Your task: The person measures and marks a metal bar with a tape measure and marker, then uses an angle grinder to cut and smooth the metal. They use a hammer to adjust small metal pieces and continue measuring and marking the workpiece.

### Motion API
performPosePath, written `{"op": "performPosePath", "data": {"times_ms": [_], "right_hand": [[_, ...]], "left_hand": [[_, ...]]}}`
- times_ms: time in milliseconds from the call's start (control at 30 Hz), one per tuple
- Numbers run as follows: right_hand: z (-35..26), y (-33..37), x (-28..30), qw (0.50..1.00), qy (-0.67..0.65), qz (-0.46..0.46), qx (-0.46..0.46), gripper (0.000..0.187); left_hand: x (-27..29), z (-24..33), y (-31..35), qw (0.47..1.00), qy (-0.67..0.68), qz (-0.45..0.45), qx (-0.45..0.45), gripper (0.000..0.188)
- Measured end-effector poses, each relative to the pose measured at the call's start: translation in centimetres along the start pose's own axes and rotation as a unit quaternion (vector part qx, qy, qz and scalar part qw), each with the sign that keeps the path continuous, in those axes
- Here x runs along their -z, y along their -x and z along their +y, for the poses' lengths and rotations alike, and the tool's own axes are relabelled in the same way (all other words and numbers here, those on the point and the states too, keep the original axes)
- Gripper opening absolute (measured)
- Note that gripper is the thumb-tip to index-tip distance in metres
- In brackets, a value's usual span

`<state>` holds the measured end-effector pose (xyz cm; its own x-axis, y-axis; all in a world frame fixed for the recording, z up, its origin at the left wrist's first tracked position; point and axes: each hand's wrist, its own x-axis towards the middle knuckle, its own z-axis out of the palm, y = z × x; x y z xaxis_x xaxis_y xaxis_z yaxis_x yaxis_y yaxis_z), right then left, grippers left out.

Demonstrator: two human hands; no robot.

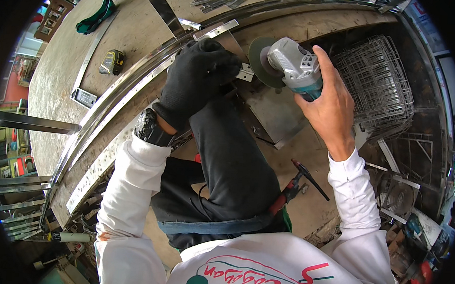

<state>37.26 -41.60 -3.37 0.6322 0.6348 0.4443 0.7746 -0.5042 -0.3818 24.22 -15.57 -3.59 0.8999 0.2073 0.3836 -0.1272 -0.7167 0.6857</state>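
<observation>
Head view: the left hand point(198, 71), in a black glove, is curled closed over a pierced metal piece point(245, 73), whose end juts out to the right of the folded fingers. The bare right hand point(329, 106) is wrapped around the body of an angle grinder point(296, 66), thumb and fingers on opposite sides. The grinder's disc point(255, 55) faces the left hand, near the end of the metal piece; whether the two touch cannot be told. Below and between the hands lies a flat metal sheet point(283, 116). To the left of the left hand, a yellow-and-black tape measure point(112, 62) sits on the surface point(55, 81), with a dark green item point(96, 16) farther beyond. Small metal plates point(214, 5) lie past the left hand. Wire racks point(377, 85) stand to the right of the right hand, and a red-and-black tool point(292, 186) lies below it.
</observation>
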Motion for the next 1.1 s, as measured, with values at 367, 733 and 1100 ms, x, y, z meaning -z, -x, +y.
{"op": "performPosePath", "data": {"times_ms": [367, 733, 1100], "right_hand": [[0.1, -0.1, -0.1, 0.999, 0.042, 0.0, -0.01, 0.098], [-0.6, 0.0, 0.1, 0.999, 0.05, 0.014, 0.007, 0.101], [-0.8, -0.3, 0.6, 0.996, 0.083, 0.026, 0.017, 0.1]], "left_hand": [[-0.1, -0.3, -0.1, 1.0, 0.014, -0.004, 0.001, 0.019], [0.0, -0.5, -0.3, 1.0, 0.017, -0.009, -0.002, 0.018], [0.2, 0.2, -0.4, 0.999, 0.005, -0.027, 0.017, 0.019]]}}
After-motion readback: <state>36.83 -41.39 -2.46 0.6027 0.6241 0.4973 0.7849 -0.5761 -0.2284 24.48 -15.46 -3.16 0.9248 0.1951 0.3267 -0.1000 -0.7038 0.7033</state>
